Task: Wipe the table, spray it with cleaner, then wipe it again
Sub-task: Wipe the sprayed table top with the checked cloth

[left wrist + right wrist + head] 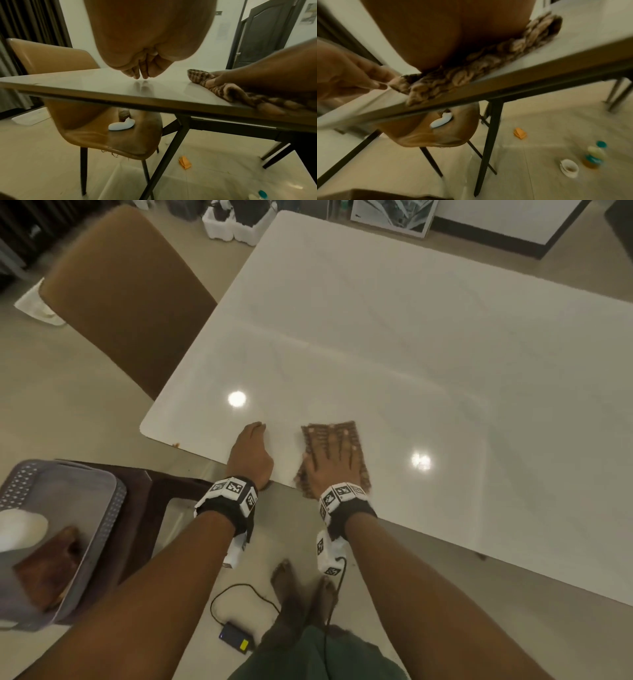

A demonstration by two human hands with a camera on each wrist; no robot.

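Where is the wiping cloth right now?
In the head view the brown cloth lies flat on the white table at its near edge, under the right hand, beside the left hand.

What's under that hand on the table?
Under the flat right hand lies a brown checked cloth on the white glossy table. The part beneath the palm is hidden.

brown chair | grey basket on stool | orange paper on floor

Bare table top beyond the cloth, brown chair crowding its left edge
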